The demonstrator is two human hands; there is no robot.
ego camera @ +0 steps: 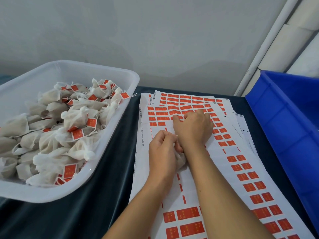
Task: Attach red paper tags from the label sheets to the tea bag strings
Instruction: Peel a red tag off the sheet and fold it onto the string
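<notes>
The right grip [193, 125] has its fingers curled down onto the top label sheet [174, 187], fingertips picking at a red tag [178, 117] in the part-stripped rows; whether the tag is actually pinched cannot be told. The left grip [163, 149] is clamped on a tea bag [181, 159], which lies on the sheet just beneath the right wrist, the two forearms crossing there. The dark tabletop [107, 169] carries everything, with a bare strip between the sheets and the white tub [110, 144] at left, which is heaped with tagged tea bags [51, 135]. The fanned sheets reach nearly to the blue crate [284, 126] crowding the right edge. A grey wall [155, 40] closes the far side, just behind the sheets
</notes>
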